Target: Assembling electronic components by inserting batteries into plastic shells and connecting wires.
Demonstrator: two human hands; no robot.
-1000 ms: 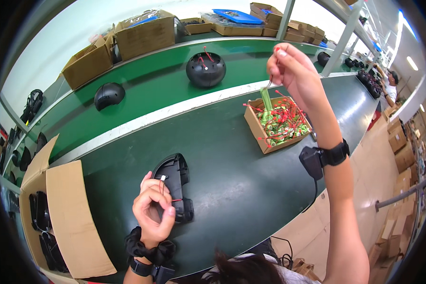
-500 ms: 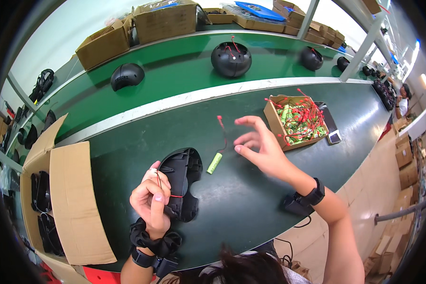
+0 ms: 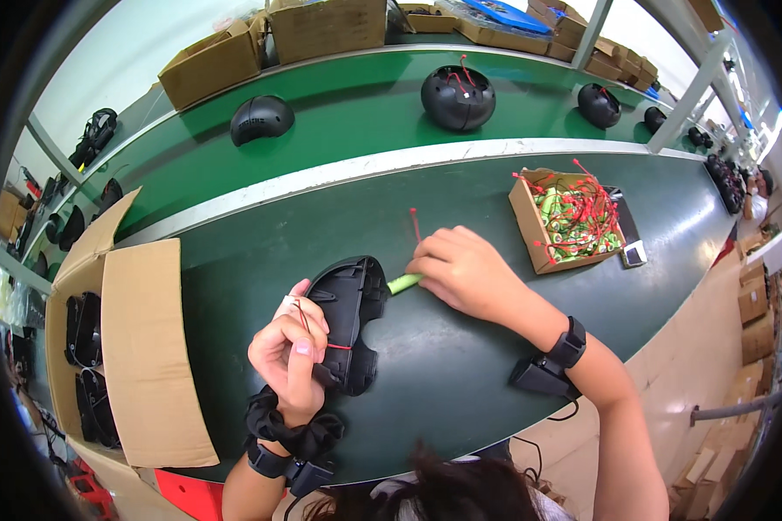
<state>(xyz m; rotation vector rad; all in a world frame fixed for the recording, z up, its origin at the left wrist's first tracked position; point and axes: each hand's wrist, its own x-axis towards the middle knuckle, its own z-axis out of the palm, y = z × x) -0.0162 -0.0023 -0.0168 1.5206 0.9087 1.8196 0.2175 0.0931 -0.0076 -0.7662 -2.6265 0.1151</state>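
Observation:
My left hand (image 3: 292, 354) is closed around a black plastic shell half (image 3: 349, 326), whose ribbed inner side faces up. A thin wire with a small white plug rises over its fingers, and a red wire crosses the shell. To the right, my right hand (image 3: 462, 271) pinches a green battery cell (image 3: 403, 283) lying low over the table. The cell's near end is close to the shell's edge; whether they touch I cannot tell. Its red lead (image 3: 414, 224) sticks out beyond the fingers. Most of that lead is hidden by the hand.
A small carton (image 3: 526, 217) full of green cells with red leads stands at the right, beside a dark box (image 3: 632, 252). At the left is an open carton (image 3: 152, 356) of black shells. Round black housings (image 3: 458, 98) rest on the green belt (image 3: 347, 113) behind the white rail.
My right hand has come down and left and taken hold of the green battery cell, which has turned and lies nearer the shell. The whole view has shifted slightly.

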